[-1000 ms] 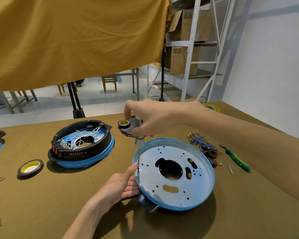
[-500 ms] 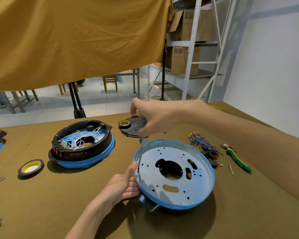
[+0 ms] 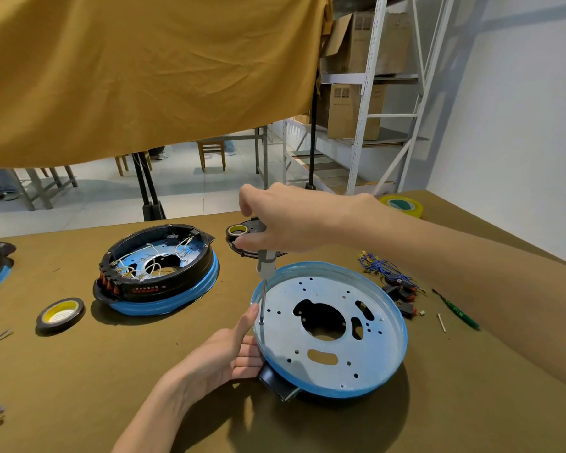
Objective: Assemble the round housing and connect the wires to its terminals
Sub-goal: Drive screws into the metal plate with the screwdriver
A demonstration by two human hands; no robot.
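The right hand [image 3: 288, 220] has its grip closed round a screwdriver [image 3: 264, 276], shaft near upright, tip down at a hole by the round housing's [image 3: 329, 328] left rim. The left hand [image 3: 223, 351], nearer, clasps that same rim on the tabletop [image 3: 111, 361].
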